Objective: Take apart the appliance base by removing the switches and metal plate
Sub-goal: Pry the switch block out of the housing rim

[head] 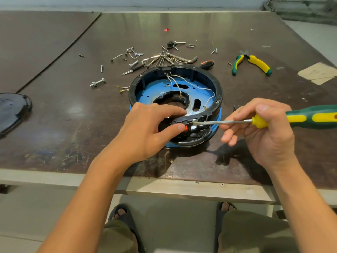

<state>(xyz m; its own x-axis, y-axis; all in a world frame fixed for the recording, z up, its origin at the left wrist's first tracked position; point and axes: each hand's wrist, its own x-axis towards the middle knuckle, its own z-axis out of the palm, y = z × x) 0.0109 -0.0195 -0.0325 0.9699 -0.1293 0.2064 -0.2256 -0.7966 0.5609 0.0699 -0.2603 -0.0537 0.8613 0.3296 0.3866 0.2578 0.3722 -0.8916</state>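
Soft overhead light is falling on the table [54, 125], leaving pale glare patches and a dark shadow under the right hand [269, 136]. Wide-angle distortion is bending the edges; focus is looking sharp.

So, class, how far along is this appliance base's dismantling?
Done: loose screws lie behind the base. In hand: the left hand pinches the red switch; the right hand works beside it with the screwdriver. Left: that switch, the far switch with white wires, and the blue plate remain fitted.
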